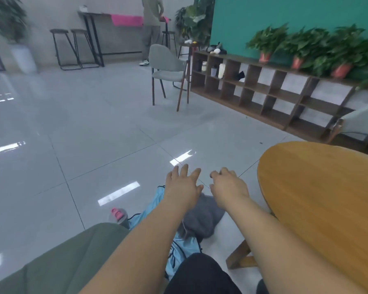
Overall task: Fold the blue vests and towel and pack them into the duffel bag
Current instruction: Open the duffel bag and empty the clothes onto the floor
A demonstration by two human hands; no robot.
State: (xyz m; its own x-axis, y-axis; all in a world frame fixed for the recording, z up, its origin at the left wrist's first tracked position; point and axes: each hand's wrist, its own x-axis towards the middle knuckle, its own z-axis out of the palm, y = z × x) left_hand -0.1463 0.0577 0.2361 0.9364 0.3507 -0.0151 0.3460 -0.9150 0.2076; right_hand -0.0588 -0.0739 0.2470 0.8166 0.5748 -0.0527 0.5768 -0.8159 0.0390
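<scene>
Light blue vests (179, 248) with dark trim lie crumpled on the floor below my arms, partly hidden by my left forearm. A grey towel (202, 219) is bunched beside them. My left hand (182, 185) hovers above the floor past the cloth, fingers spread, holding nothing. My right hand (228, 185) is next to it, fingers loosely curled down, also holding nothing. An olive green shape (57, 259) at the bottom left may be the duffel bag; I cannot tell for certain.
A round wooden table (319, 200) stands at the right, its leg near the cloth. A bottle with a pink cap (118, 216) stands on the floor. A grey chair (168, 71), a low wooden shelf (263, 90) with potted plants, bar stools and a standing person lie further back.
</scene>
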